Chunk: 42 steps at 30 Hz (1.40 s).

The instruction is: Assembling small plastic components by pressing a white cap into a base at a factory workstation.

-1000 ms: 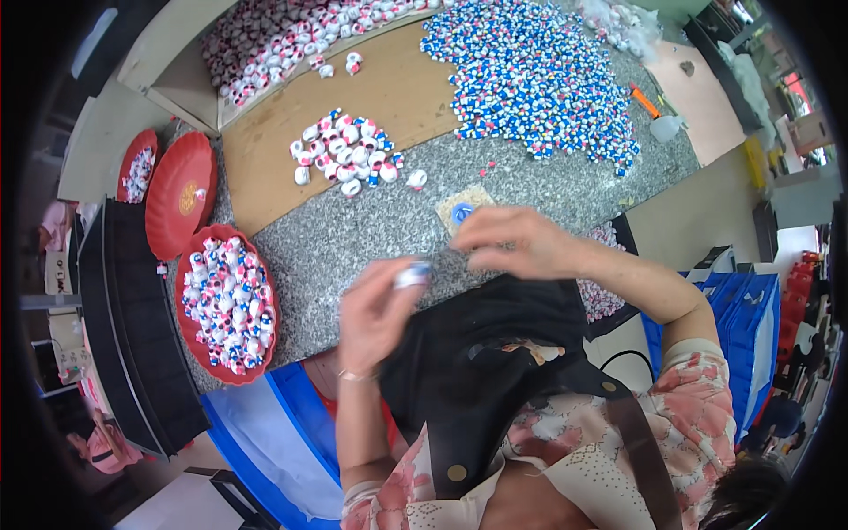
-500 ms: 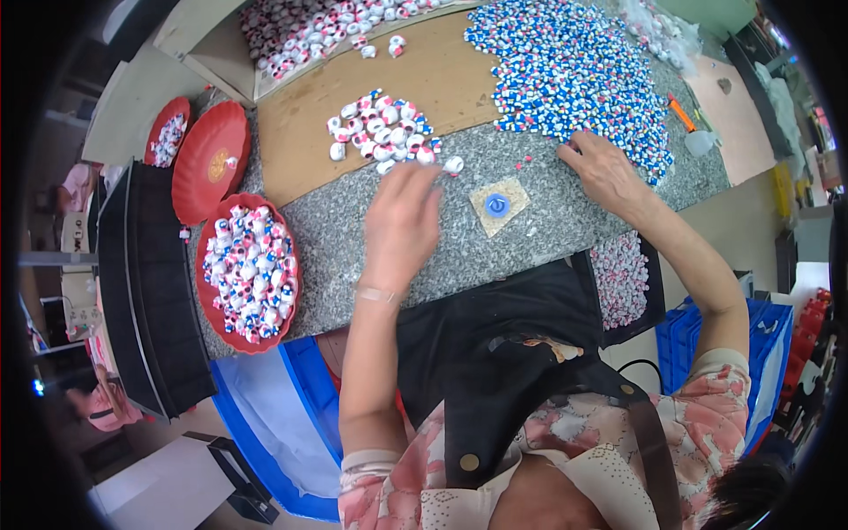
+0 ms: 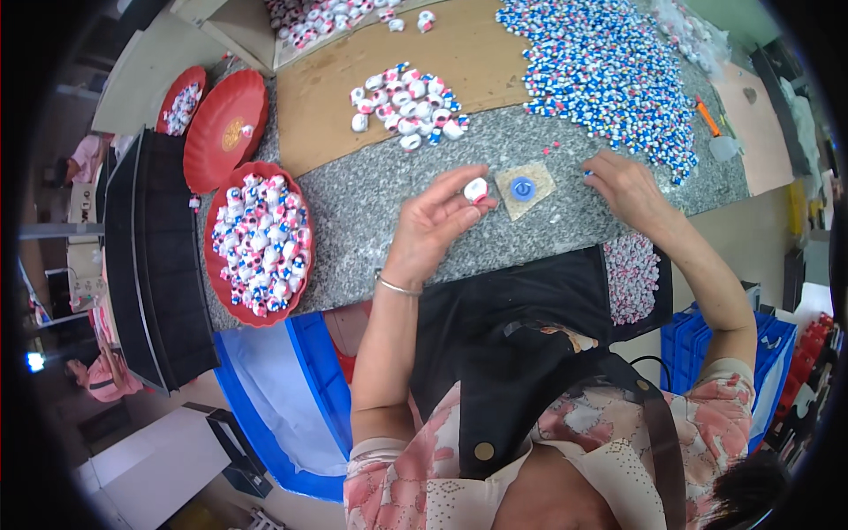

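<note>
My left hand (image 3: 433,225) sits near the middle of the frame over the grey speckled stone tabletop (image 3: 353,212), its grip pinching a small white round piece with a red and blue mark (image 3: 476,190) at the fingertips. Just right of that piece lies a small tan square pad with a blue ring on it (image 3: 523,188). My right hand (image 3: 629,187) rests flat further right, fingers spread, its fingertips by the lower edge of the wide heap of small blue and white pieces (image 3: 601,66). At left, a red round plastic tray of finished white pieces (image 3: 258,243) sits on the tabletop.
</note>
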### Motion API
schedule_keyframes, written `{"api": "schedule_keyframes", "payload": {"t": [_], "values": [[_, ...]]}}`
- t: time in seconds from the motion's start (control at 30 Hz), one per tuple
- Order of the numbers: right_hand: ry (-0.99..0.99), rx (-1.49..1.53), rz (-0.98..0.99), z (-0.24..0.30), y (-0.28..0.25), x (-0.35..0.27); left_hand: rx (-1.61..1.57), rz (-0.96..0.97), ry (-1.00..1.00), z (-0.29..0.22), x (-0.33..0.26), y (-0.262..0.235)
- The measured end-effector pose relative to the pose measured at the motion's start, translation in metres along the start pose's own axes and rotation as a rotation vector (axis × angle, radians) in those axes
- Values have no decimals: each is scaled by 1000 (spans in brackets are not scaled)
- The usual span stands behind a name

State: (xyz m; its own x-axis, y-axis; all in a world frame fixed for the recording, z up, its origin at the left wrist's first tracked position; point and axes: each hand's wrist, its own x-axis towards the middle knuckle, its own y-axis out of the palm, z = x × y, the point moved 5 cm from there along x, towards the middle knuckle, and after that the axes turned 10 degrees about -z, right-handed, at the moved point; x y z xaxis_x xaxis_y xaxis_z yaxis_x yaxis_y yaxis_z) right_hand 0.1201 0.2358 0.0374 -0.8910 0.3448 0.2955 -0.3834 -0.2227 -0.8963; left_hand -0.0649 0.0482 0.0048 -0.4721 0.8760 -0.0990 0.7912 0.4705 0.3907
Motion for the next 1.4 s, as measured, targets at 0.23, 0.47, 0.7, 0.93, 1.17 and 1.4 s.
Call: {"api": "schedule_keyframes", "payload": {"t": [0.23,0.47,0.7,0.93,1.17,1.4], "values": [[-39,-30,-14,2,-1,-1,57,-82,197,3,-21,-12],[-91,194,-85,34,-5,8,88,-120,180,5,-27,-13],[-211,77,10,78,17,44,19,-193,98,3,-35,-10],[-290,-23,183,82,25,53,116,-208,183,-5,-44,-16],[-266,14,160,84,26,51,-177,-131,-172,14,-33,-5],[-125,208,-96,77,13,41,168,-257,94,24,-26,-1]]}}
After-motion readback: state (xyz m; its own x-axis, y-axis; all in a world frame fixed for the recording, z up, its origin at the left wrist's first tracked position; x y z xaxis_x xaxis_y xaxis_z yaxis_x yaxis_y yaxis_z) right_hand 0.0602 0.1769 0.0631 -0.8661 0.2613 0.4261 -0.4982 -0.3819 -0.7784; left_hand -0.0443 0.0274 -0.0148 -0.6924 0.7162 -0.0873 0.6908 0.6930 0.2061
